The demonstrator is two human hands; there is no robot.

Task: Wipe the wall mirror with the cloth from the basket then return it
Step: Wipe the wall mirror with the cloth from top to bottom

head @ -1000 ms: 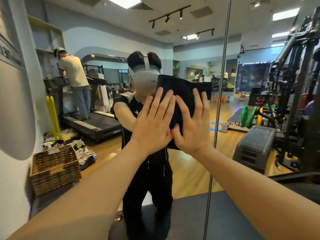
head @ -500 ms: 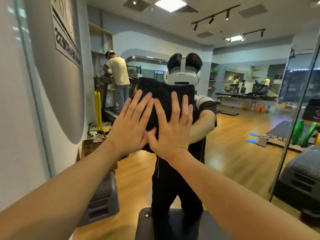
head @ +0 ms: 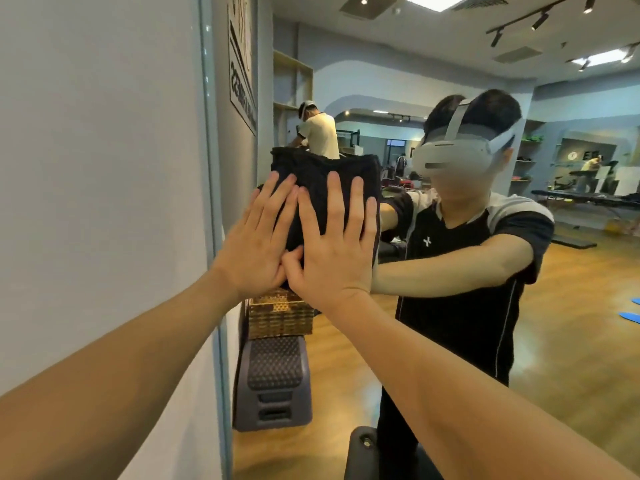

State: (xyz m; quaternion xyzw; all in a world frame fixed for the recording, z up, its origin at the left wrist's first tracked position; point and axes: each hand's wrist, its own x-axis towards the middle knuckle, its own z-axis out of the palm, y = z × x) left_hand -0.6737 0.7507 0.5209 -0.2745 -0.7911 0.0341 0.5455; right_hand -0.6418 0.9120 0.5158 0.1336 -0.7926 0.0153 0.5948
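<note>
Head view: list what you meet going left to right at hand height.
Bare wall → mirror edge → left hand → right hand, both flat on the black cloth → the person's reflection.

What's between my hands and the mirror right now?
In the head view, the black cloth lies between them: the left hand and right hand press it flat, fingers straight, against the mirror.

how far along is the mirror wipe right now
Done: the black cloth is out of the wicker basket. In hand: left hand and right hand press it flat on the wall mirror near its left edge. Left: finish wiping, return the cloth.
</note>
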